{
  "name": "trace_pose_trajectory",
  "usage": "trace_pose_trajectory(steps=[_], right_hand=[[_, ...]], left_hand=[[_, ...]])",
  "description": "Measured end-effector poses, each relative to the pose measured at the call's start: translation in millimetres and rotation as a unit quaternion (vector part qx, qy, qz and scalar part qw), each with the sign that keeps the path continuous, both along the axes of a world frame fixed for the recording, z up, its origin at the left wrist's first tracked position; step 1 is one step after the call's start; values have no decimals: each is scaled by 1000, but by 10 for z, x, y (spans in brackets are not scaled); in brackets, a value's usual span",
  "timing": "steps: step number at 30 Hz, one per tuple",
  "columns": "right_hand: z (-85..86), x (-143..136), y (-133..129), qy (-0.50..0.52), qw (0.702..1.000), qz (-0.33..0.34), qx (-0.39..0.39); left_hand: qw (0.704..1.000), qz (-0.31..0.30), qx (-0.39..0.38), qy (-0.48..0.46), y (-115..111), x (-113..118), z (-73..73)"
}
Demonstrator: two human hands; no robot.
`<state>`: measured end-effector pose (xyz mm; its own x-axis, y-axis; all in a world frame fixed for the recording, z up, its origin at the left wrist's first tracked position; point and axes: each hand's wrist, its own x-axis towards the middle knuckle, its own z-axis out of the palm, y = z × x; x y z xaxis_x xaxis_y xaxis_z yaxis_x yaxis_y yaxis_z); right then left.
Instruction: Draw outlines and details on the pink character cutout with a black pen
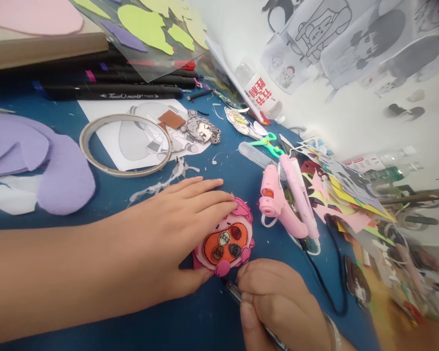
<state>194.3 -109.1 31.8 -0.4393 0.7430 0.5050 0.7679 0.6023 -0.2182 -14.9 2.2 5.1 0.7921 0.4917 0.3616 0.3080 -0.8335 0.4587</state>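
On the blue tabletop lies a small pink felt character [227,239] with an orange oval in its middle that bears several dark and pale round pieces. My left hand [190,209] grips it from the left, fingers over its top edge and thumb along its lower edge. Pinched in my right hand [278,292] is a black pen [234,291], its tip touching or very close to the figure's lower edge beside a round pink foot. The pen's rear part is partly hidden by my fingers.
A pink glue gun [283,204] and its black cord [332,292] lie to the right. Green-handled scissors [269,143] sit behind. Left are a tape ring [126,170], purple felt [64,180] and black markers [113,91]. Paper scraps [351,195] pile up at the right.
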Motion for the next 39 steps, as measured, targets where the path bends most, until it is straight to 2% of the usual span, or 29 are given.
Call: trace_pose_trajectory(steps=[12,31,39], right_hand=[[32,-4,18,-1,1000,7,-11],[14,45,-15,0,1000,19,-13],[-6,80,22,8,998,49,-50]], left_hand=[[999,0,11,38,3,-11,18],[999,0,20,41,11,-7,13],[999,-5,19,41,21,-9,25]])
